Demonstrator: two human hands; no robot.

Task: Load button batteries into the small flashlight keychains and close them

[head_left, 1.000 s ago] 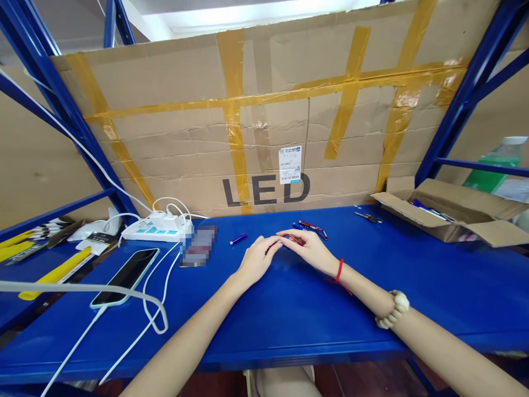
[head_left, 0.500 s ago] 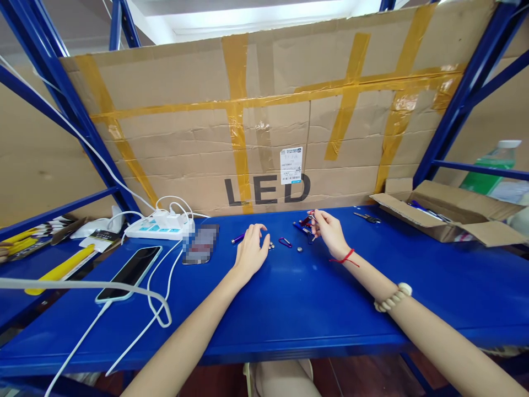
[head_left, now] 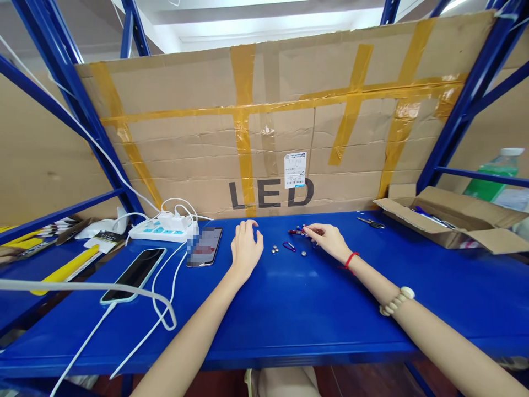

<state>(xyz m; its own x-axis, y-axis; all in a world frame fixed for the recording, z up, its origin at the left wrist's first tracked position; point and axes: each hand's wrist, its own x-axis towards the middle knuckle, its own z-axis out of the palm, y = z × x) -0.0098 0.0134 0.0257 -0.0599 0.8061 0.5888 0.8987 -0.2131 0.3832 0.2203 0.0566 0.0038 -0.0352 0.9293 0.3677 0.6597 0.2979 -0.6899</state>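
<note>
My right hand (head_left: 328, 239) pinches a small red metal tube (head_left: 294, 232) between thumb and fingers, just above the blue tabletop (head_left: 314, 309). Some blue shows beside its fingertips, too small to make out. Palm down, my left hand (head_left: 247, 248) rests on the table with curved fingers and the thumb apart; what lies beneath it is hidden. Between the hands are a few small silver button cells (head_left: 275, 250), a purple carabiner (head_left: 289, 246) and a larger round silver piece (head_left: 304, 253).
A phone (head_left: 210, 246) lies left of my left hand, and another phone (head_left: 134, 275) is plugged into a white cable. Behind them sits a power strip (head_left: 165, 229). Keys (head_left: 371, 223) and an open cardboard box (head_left: 438, 220) are at right. Cardboard (head_left: 198, 160) walls off the back.
My right hand has moved slightly toward me, lowering the red tube toward the table. My left hand has shifted left, uncovering the button cells; the purple tube beside it is out of sight.
</note>
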